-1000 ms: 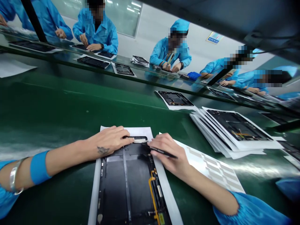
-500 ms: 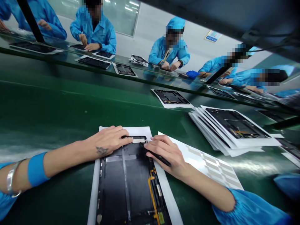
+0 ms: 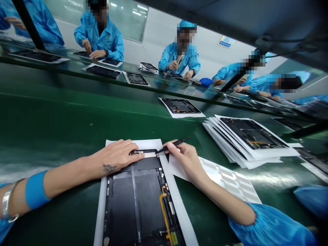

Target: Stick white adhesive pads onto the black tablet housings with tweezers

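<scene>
In front of me a black tablet housing lies on a sheet of white paper, with an orange flex cable along its right side. My left hand rests over its top left corner, fingers bent at the edge. The thumb presses the left end of a narrow white strip near the housing's top edge. Black tweezers are pinched in my right hand, their tip at the strip's right end. Whether the tip touches the strip, I cannot tell. Partly under my right hand lies a sheet of pale stickers.
A stack of papers and tablet housings stands to the right. Another housing lies farther back. Across the green table, several co-workers in blue handle similar parts on a raised shelf. A dark overhead panel spans the top right.
My right hand has shifted slightly right and turned, so the tweezers' rear end now points up and right instead of down. The left hand keeps its place on the housing.
</scene>
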The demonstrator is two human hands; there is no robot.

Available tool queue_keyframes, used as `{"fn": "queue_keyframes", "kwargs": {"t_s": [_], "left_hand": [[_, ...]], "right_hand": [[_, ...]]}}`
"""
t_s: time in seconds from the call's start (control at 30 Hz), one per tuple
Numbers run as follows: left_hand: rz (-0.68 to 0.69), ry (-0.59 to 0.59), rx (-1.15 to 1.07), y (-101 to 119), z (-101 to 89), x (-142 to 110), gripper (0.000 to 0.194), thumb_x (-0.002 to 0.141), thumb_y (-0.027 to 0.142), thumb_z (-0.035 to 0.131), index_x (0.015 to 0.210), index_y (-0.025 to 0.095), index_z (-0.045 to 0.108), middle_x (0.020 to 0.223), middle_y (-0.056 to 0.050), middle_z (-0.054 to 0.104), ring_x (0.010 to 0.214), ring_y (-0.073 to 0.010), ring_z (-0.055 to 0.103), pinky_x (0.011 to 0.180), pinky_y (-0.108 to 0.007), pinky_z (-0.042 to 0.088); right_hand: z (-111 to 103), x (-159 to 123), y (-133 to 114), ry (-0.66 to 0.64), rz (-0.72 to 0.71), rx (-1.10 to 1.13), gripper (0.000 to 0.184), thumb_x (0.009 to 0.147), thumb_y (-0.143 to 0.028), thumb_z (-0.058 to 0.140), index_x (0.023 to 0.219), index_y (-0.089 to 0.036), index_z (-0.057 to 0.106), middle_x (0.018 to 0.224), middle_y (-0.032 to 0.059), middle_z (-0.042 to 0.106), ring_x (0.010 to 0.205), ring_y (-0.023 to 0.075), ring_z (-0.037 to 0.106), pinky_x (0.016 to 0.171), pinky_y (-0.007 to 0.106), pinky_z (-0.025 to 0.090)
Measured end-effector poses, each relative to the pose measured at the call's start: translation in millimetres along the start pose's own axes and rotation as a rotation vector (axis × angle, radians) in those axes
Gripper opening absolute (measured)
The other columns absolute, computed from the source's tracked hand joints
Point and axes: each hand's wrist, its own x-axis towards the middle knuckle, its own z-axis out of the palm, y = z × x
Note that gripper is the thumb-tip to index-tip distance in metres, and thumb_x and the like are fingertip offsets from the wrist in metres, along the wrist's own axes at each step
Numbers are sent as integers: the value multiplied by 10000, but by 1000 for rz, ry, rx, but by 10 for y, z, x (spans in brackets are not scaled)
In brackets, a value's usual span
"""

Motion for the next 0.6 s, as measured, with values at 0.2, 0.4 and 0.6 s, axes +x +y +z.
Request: {"fn": "queue_keyframes", "kwargs": {"t_s": [0.2,0.4,0.6], "left_hand": [[-2,-8,16,4,-16,11,359,1014,113,356,1321,222,509,1125,-89,603,885,-192,549,735,-290,403],[13,-21,120,30,0,19,325,1001,89,362,1248,173,557,1080,-94,653,912,-205,595,725,-305,444],[42,73,152,34,28,13,314,983,60,370,1179,129,606,1063,-100,692,917,-214,632,717,-327,490]], "right_hand": [[2,-28,-6,-20,-46,-12,315,897,-446,611,757,-174,686,835,53,679,771,196,611,687,304,466],[-30,36,-245,-245,-590,-359,161,984,-163,446,961,-191,602,908,62,636,860,189,575,767,320,426],[211,266,-393,-625,-684,-765,164,920,-47,487,867,-166,586,887,65,594,828,194,519,696,313,307]]}}
